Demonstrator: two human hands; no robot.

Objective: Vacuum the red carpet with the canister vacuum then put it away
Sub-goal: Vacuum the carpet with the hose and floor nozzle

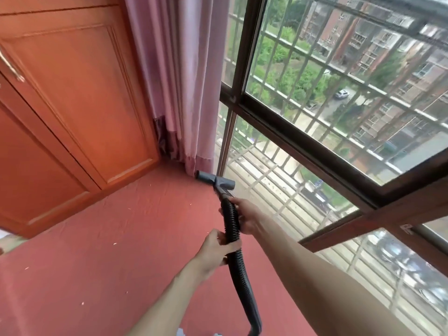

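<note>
The red carpet [126,251] covers the floor, with small pale crumbs scattered on it. A black ribbed vacuum hose [236,267] runs up from the bottom edge to a grey T-shaped nozzle [214,180]. The nozzle rests on the carpet in the far corner, at the foot of the curtain beside the window. My right hand [244,215] grips the hose just behind the nozzle. My left hand [219,246] grips the hose lower down, closer to me. The canister itself is out of view.
An orange wooden wardrobe [80,98] with a metal handle stands along the left. A pink curtain [179,81] hangs in the corner. A dark-framed window [303,141] with outside bars lines the right edge of the carpet.
</note>
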